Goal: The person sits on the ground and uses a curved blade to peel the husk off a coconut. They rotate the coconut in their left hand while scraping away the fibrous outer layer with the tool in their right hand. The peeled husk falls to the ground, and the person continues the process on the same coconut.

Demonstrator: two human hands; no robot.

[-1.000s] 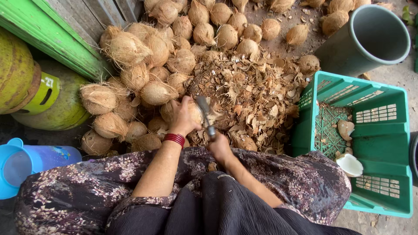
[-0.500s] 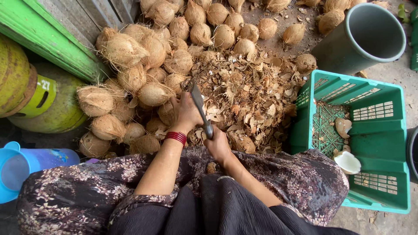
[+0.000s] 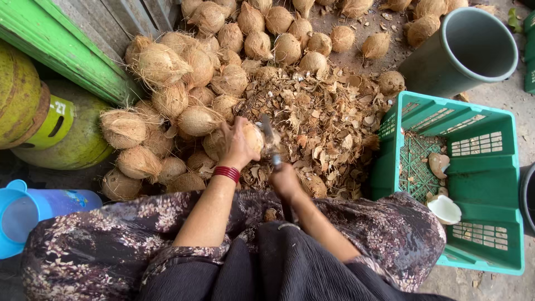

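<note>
My left hand [image 3: 235, 146], with a red bangle at the wrist, grips a husked brown coconut [image 3: 253, 137] in front of my lap. My right hand [image 3: 284, 179] is closed on the handle of a chopping knife [image 3: 268, 136], and the blade rests against the coconut's right side. A heap of brown husk and shell chips [image 3: 317, 120] lies just beyond both hands. Several whole fibrous coconuts [image 3: 184, 83] are piled to the left and behind.
A teal plastic crate [image 3: 490, 167] at the right holds a few pieces of white coconut flesh [image 3: 444, 209]. A grey-green bucket [image 3: 468, 50] stands behind it. Green gas cylinders [image 3: 61, 134] and a blue plastic jug [image 3: 33, 214] are at the left.
The knife was raised above the coconut half a second ago; now it has come down onto the coconut held in my left hand. The left hand has stayed on the coconut.
</note>
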